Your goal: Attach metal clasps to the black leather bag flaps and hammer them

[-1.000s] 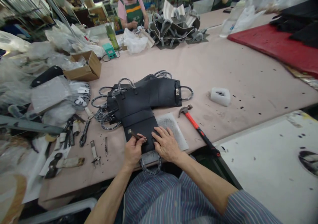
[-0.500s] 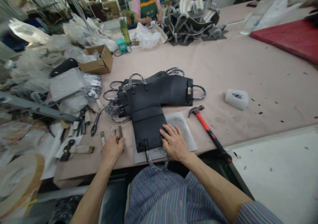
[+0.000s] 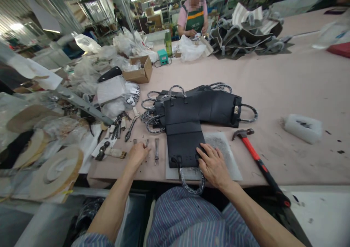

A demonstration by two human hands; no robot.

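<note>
My right hand [image 3: 214,165] lies over the lower right corner of a black bag panel [image 3: 183,141], fingers spread, pressing it against a pale board [image 3: 229,163]. A plastic-wrapped handle [image 3: 193,190] hangs from the panel's near end, past the table edge. To the left, my left hand [image 3: 138,155] has its fingers closed around a slim metal punch [image 3: 147,143], of which the upper end shows. A pronged metal punch [image 3: 156,152] lies between that hand and the panel. Beyond the hand, the end of another small metal tool [image 3: 135,141] pokes out.
More black bag panels [image 3: 218,108] with wrapped handles lie behind. A red-handled claw hammer [image 3: 251,150] rests at right, near a white foam-like block [image 3: 303,127]. Pliers [image 3: 131,128], a small hammer [image 3: 111,152] and tape rolls [image 3: 58,170] are at left. A co-worker [image 3: 194,17] sits across the table.
My left hand has shifted from the pronged punch to the slim one beside it, leaving the pronged punch lying on the table. The view has swung left. My right hand stays on the panel.
</note>
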